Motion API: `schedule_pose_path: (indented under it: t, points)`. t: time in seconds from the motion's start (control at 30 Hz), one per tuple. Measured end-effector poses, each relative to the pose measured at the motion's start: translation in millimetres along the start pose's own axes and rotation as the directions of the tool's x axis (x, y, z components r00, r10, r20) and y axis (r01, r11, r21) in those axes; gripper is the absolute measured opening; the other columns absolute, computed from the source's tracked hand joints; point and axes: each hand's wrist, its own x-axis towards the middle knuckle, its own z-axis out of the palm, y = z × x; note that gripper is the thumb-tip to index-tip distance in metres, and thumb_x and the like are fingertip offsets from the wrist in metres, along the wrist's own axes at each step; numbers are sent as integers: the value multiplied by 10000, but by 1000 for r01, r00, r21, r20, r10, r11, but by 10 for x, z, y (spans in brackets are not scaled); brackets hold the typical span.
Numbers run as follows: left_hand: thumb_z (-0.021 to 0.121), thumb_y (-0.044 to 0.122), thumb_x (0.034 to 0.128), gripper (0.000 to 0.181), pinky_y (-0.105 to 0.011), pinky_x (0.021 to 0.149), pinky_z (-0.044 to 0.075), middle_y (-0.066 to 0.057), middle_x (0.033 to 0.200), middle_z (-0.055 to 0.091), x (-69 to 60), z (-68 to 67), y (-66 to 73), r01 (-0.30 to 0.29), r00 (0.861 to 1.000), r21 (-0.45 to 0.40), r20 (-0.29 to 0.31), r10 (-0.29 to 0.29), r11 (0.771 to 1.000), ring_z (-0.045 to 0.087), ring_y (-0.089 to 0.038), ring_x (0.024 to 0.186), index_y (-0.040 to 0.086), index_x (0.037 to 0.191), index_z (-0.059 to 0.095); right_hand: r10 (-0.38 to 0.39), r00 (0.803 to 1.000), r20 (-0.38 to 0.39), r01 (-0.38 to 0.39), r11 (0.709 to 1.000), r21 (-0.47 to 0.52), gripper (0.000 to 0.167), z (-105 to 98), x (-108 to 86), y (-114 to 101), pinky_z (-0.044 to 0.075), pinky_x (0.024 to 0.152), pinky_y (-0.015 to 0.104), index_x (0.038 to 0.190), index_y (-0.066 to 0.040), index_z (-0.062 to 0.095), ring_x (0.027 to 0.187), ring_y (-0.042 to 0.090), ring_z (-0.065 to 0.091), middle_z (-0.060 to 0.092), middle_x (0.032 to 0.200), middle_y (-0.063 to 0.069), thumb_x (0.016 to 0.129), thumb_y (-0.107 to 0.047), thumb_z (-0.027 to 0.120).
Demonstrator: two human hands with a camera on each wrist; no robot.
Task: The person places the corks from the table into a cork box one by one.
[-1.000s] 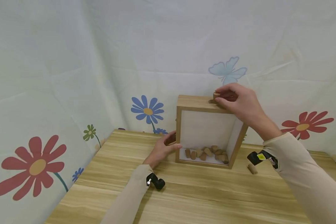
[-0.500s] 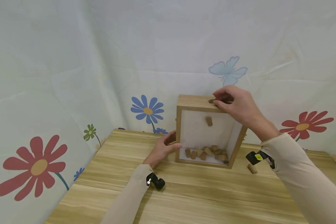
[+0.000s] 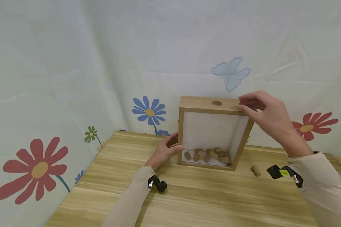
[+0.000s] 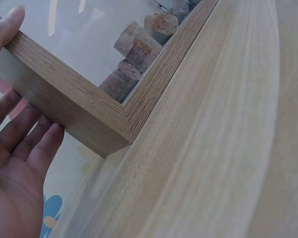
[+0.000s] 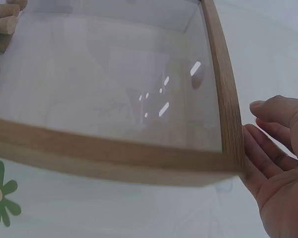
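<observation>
A wooden shadow box [image 3: 214, 108] with a clear front stands upright on the table, a round hole [image 3: 217, 103] in its top. Several wine corks [image 3: 214, 154] lie along its floor. My left hand [image 3: 163, 153] holds the box's left side; in the left wrist view the thumb [image 4: 10, 22] lies on the front frame and the fingers are on the side and behind. At the top right corner is my right hand [image 3: 268, 112], its fingers bent loosely with nothing between them. In the right wrist view, this hand's thumb [image 5: 275, 109] is apart from the frame.
A single wine cork [image 3: 255, 170] lies on the wood-grain table [image 3: 204, 195], right of the box. Behind the table hangs a pale curtain [image 3: 170, 56] printed with flowers and a butterfly. A black wrist camera [image 3: 275, 172] sits on the right cuff.
The cork that my right hand pinched over the hole was let go, fell inside, and now lies among the others. That hand has moved right; the left one holds still.
</observation>
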Motion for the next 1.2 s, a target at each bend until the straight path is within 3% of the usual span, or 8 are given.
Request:
schedule_pose_path:
  t: [0.13,0.27,0.43,0.6,0.7,0.9,1.2]
  points:
    - [865,465,892,893,-432,1135,470,-96,1499,592,0,-3,0,13,1000,6,-3,-13,1000,560,-263,1374,119,1611,463,51,996,-75,-50,999,22,315,-155,-157,129,467,852,29,1235,11,734,968,-161,630,744,1107,-58,928,29,802]
    - [862,454,899,881,-439,1136,469,-94,1501,590,-12,-4,13,23,1000,20,-14,-22,1000,559,-263,1374,122,1611,463,141,985,-95,-137,989,50,307,-276,-316,291,472,821,26,1258,21,728,961,-148,646,685,1078,-263,960,-26,787]
    - [857,436,909,865,-438,1134,471,-94,1503,589,-18,-14,14,23,1000,23,-12,-23,999,560,-267,1373,122,1611,462,242,970,-36,-242,970,-3,328,-322,-544,515,472,759,26,1291,-25,727,937,-187,617,649,1078,-306,988,-137,785]
    - [854,375,923,835,-443,1139,467,-122,1508,584,-16,-18,3,16,1000,8,-2,-16,1000,555,-286,1381,113,1611,460,268,962,45,-268,963,-7,342,-268,-772,765,487,732,44,1303,10,700,929,-194,597,637,1053,-321,1015,-165,756]
    - [851,341,929,815,-445,1142,463,-136,1508,582,-16,-20,7,17,1000,0,-1,-17,1000,550,-294,1386,110,1609,463,286,954,86,-284,958,-33,334,-209,-878,892,495,721,52,1290,9,702,911,-202,583,672,1051,-252,1019,-180,754]
    - [840,322,941,801,-455,1143,463,-148,1511,577,-18,-18,16,17,1000,-2,1,-17,1000,546,-307,1391,101,1610,458,337,922,191,-322,941,-104,336,-102,-1071,1077,515,700,98,1298,4,696,895,-177,581,751,1150,179,1037,-205,732]
    - [844,309,939,801,-439,1140,466,-140,1506,583,-32,-3,54,21,1000,-8,-8,-21,1000,550,-297,1388,102,1610,458,389,847,363,-371,921,-122,344,37,-1339,1313,566,730,194,1276,54,693,931,56,693,765,1115,148,1019,-168,750]
